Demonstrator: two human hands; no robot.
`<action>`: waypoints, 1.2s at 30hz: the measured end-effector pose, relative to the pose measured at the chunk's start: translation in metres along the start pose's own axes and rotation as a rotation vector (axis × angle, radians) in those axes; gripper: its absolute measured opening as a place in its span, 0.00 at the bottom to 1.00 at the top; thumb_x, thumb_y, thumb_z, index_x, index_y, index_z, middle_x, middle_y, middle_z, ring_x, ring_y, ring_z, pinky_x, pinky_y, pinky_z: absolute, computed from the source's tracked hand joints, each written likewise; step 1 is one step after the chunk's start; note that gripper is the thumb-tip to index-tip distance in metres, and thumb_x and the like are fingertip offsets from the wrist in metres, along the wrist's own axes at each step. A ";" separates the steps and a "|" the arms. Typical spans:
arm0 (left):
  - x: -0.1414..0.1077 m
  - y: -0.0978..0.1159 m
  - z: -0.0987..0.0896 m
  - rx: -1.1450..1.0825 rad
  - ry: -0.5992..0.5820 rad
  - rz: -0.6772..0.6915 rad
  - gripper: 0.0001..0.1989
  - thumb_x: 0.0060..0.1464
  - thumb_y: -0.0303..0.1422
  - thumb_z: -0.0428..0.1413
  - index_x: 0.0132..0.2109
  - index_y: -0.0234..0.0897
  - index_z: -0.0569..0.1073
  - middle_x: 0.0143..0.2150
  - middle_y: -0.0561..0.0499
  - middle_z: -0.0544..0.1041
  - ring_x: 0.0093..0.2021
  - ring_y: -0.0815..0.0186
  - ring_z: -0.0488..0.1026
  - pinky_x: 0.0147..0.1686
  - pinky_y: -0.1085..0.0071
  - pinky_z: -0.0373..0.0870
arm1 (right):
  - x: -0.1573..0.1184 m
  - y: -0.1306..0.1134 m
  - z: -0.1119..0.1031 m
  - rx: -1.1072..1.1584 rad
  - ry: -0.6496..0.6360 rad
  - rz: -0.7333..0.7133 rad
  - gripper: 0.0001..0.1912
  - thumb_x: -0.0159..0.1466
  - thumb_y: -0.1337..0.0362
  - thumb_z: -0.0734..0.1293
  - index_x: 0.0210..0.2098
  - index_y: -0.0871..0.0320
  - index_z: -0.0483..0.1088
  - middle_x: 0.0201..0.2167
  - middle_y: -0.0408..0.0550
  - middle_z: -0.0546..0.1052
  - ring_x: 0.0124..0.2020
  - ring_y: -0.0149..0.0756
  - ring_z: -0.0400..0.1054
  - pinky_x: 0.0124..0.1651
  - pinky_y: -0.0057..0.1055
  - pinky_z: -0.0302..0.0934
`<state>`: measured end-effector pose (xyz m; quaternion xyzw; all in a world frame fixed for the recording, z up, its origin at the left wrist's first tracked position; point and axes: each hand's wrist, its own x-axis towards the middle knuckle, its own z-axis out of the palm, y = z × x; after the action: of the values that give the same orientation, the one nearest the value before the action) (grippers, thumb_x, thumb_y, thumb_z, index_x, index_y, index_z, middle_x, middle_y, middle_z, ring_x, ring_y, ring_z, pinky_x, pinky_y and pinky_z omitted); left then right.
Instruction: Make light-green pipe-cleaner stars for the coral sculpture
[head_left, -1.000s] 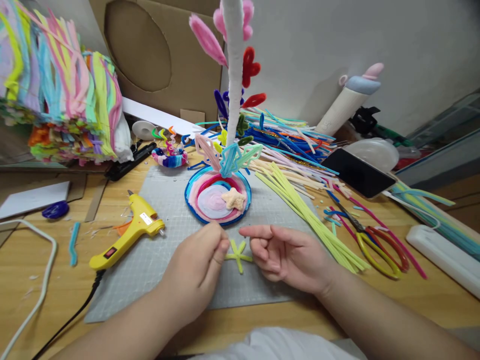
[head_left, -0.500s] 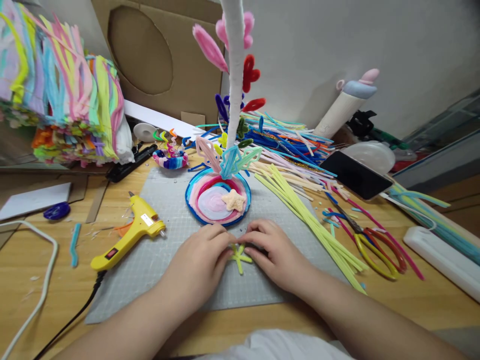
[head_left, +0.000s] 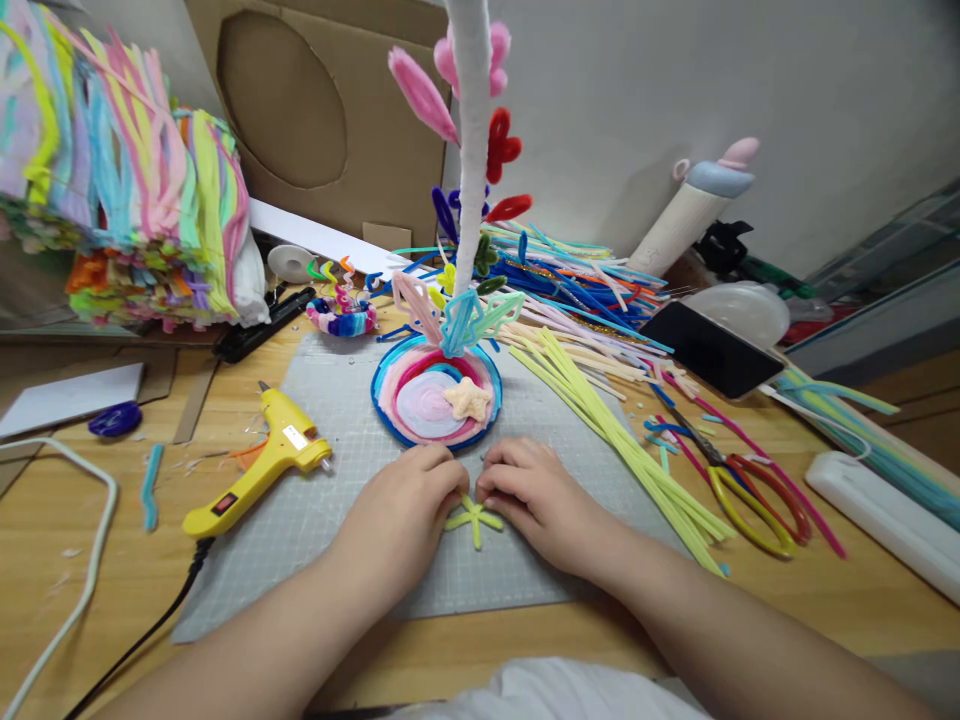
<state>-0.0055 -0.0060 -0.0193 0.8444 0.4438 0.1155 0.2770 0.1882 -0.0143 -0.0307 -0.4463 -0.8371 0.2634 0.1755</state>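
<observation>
A small yellow-green pipe-cleaner star (head_left: 475, 517) lies between my hands on the grey cutting mat (head_left: 495, 585). My left hand (head_left: 409, 505) is closed, with its fingertips pinched at the star's upper left arm. On the other side my right hand (head_left: 536, 505) has its fingers curled together at the upper right arm. The fingers partly cover the star's upper tips. Just beyond the hands stands a round coiled pipe-cleaner base (head_left: 436, 440), blue at its rim, bearing a cream starfish (head_left: 469, 400) and a white stem (head_left: 471, 150) with coloured petals.
A yellow hot glue gun (head_left: 281, 445) lies left on the mat. At right are yellow-green pipe cleaners (head_left: 615, 430), scissors (head_left: 739, 490), a phone (head_left: 712, 350) and a white power strip (head_left: 885, 520). Bundled pipe cleaners (head_left: 135, 170) and cardboard (head_left: 397, 100) stand at the back left.
The fingers have drawn slightly apart around the star, and more of its arms shows. My right fingers have curled in closer together. The surrounding things have stayed put.
</observation>
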 end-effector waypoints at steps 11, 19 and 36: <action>-0.001 0.000 -0.001 -0.095 0.074 -0.068 0.07 0.56 0.26 0.49 0.42 0.39 0.67 0.40 0.49 0.71 0.41 0.62 0.68 0.38 0.66 0.64 | -0.001 -0.002 -0.001 0.034 -0.001 0.030 0.06 0.65 0.71 0.61 0.37 0.56 0.68 0.39 0.46 0.71 0.43 0.38 0.61 0.44 0.36 0.52; -0.009 0.013 -0.002 0.028 0.026 -0.081 0.03 0.51 0.27 0.52 0.33 0.38 0.70 0.35 0.50 0.70 0.39 0.60 0.67 0.36 0.66 0.64 | -0.012 -0.016 -0.003 -0.035 -0.001 0.073 0.02 0.60 0.68 0.65 0.34 0.58 0.68 0.37 0.47 0.70 0.41 0.39 0.62 0.43 0.37 0.53; -0.005 0.018 0.015 0.116 0.040 -0.149 0.07 0.52 0.27 0.49 0.30 0.36 0.70 0.32 0.47 0.72 0.35 0.60 0.69 0.35 0.65 0.64 | -0.008 -0.013 0.022 -0.091 0.091 0.072 0.03 0.58 0.72 0.62 0.30 0.59 0.66 0.30 0.46 0.70 0.36 0.37 0.63 0.40 0.34 0.54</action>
<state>0.0107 -0.0234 -0.0213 0.8211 0.5170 0.0854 0.2263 0.1721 -0.0330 -0.0406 -0.4951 -0.8227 0.2108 0.1832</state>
